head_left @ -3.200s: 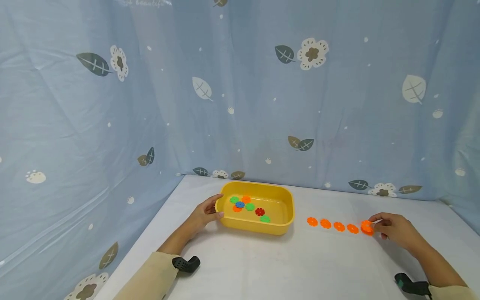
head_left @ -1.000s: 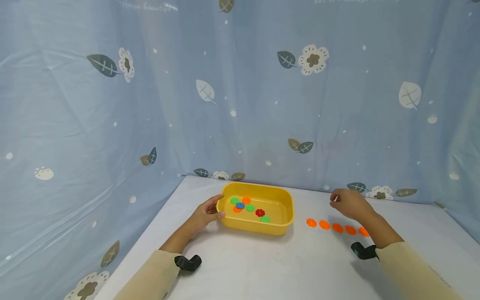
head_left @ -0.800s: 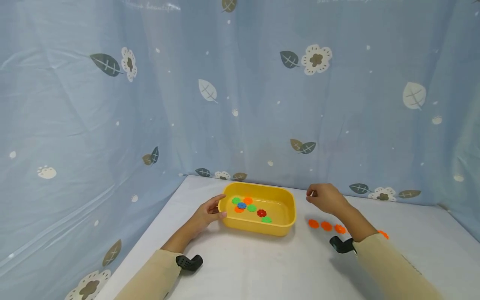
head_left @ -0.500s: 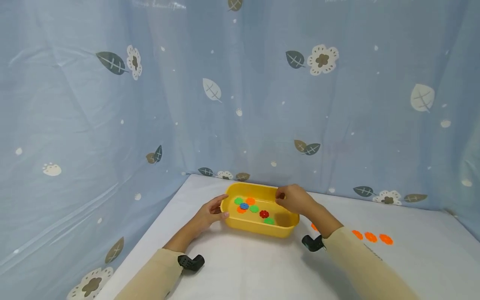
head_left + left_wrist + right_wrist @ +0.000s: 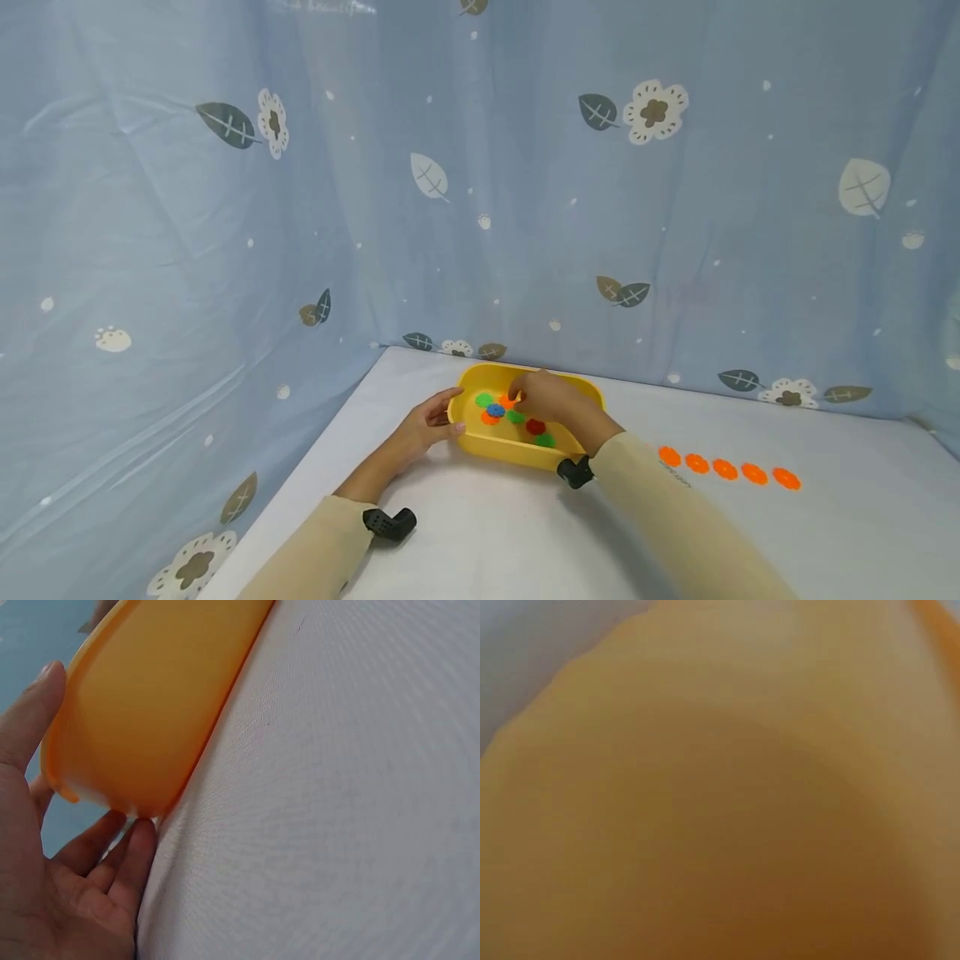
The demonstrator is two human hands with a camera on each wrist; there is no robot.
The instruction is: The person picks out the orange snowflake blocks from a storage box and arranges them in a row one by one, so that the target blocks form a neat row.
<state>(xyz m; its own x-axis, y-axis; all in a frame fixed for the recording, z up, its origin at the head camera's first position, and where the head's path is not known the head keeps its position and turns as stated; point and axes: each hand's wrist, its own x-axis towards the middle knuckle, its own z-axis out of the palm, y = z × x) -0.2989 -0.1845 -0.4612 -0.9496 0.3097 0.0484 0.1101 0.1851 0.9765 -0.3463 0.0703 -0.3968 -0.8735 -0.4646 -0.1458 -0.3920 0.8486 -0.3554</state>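
Note:
My left hand (image 5: 422, 430) grips the left end of a yellow plastic basin (image 5: 506, 450); the left wrist view shows the thumb at its rim and fingertips against its lower edge. Inside lie flower-shaped plastic discs: a blue disc (image 5: 496, 410), a red disc (image 5: 536, 427), green discs and orange discs. Reaching over the basin, my right hand (image 5: 553, 397) has curled fingers down at an orange disc (image 5: 506, 402) near the back. Whether they pinch it is too small to tell. The right wrist view shows only blurred yellow basin wall (image 5: 705, 825), with no fingers visible.
To the basin's right, several orange discs (image 5: 725, 469) lie in a slanting row on the white tablecloth (image 5: 480, 533), close to the right sleeve (image 5: 675, 508). A blue patterned curtain (image 5: 525, 208) hangs behind and along the left side.
My right hand has left the far-right end of the orange row, where it set down a disc, and has swung left into the basin. The left hand keeps its grip on the basin.

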